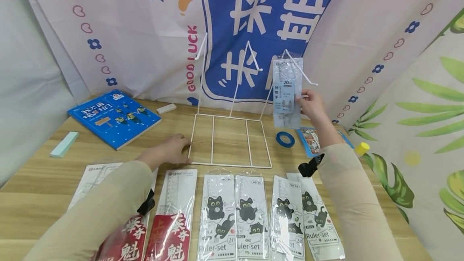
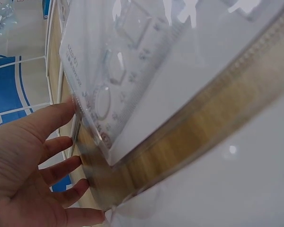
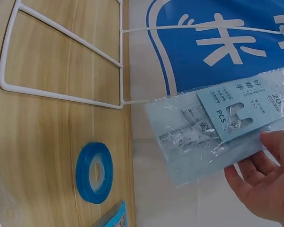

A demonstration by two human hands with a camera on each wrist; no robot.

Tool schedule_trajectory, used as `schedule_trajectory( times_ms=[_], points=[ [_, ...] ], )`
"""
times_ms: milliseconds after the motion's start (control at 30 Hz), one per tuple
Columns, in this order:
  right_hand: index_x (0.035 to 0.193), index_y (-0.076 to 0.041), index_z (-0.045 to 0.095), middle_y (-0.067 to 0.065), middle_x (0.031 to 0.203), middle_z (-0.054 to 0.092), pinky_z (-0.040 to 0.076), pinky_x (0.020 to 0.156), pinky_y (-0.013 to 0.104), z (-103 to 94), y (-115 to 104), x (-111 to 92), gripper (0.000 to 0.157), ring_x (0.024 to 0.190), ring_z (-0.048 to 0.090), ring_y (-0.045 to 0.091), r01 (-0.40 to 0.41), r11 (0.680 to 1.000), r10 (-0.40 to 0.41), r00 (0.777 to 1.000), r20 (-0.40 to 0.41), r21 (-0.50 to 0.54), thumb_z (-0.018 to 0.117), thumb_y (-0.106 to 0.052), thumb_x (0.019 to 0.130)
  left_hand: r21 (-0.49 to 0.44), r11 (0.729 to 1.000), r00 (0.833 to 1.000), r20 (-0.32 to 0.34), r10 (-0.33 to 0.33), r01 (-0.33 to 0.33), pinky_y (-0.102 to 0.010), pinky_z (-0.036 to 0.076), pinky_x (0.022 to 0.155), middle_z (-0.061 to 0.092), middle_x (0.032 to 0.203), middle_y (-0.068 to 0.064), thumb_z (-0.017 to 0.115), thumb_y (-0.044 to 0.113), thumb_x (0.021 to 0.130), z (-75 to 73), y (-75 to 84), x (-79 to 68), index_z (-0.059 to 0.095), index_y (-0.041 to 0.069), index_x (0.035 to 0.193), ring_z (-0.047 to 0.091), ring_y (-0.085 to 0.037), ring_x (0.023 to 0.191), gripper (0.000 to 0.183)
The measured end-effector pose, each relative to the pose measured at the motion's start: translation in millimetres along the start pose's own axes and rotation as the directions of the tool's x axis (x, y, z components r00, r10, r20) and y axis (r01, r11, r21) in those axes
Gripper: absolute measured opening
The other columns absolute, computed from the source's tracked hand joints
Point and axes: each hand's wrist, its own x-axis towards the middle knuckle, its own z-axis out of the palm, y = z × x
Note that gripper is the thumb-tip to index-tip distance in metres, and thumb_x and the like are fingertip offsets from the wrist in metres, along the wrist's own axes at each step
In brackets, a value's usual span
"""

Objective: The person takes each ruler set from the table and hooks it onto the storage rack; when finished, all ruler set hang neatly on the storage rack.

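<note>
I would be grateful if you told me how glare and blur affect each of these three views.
Head view: fairly even light, glints on the light-blue packet's clear wrapping; left wrist view: dim and soft, the ruler packet's markings hazy, white glare near the top edge; right wrist view: clearer, small highlights along the wrapping's creases, the tape roll sharply outlined.

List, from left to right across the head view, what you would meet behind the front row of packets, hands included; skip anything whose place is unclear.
Pale green block → blue book → left hand → white wire rack's base → packet held upright → right hand → yellow object.
</note>
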Motion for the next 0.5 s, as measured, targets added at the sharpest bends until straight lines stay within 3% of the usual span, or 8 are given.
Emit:
schedule_trajectory(
  times_ms=[200, 500],
  points=[
    [0.115, 0.005, 0.047, 0.020, 0.113, 0.052, 0.050, 0.081, 0.040, 11.1, 2.0, 2.9, 0.027, 0.098, 0.054, 0.029, 0.006, 0.998, -0.007, 1.000, 0.011, 0.063, 0.046, -0.007, 0.091, 0.017, 1.000, 1.000, 0.005, 0.004, -0.004, -0.054, 0.030, 0.098, 0.033, 0.134, -0.028, 0.069, 0.030, 0.079, -1.0, -0.4, -0.5, 0.045, 0.002, 0.129, 0.032, -0.043, 0.122, 0.062],
    [0.106, 0.003, 0.049, 0.013, 0.096, 0.055, 0.050, 0.082, 0.037, 18.6, 3.3, 5.6, 0.019, 0.079, 0.058, 0.019, 0.018, 0.993, -0.019, 1.000, 0.003, 0.116, 0.047, -0.008, 0.091, 0.020, 1.000, 1.000, -0.013, 0.023, -0.023, -0.053, 0.030, 0.098, 0.034, 0.133, -0.028, 0.070, 0.029, 0.078, 2.1, -3.7, 0.9, 0.046, 0.001, 0.128, 0.033, -0.043, 0.121, 0.062]
  ],
)
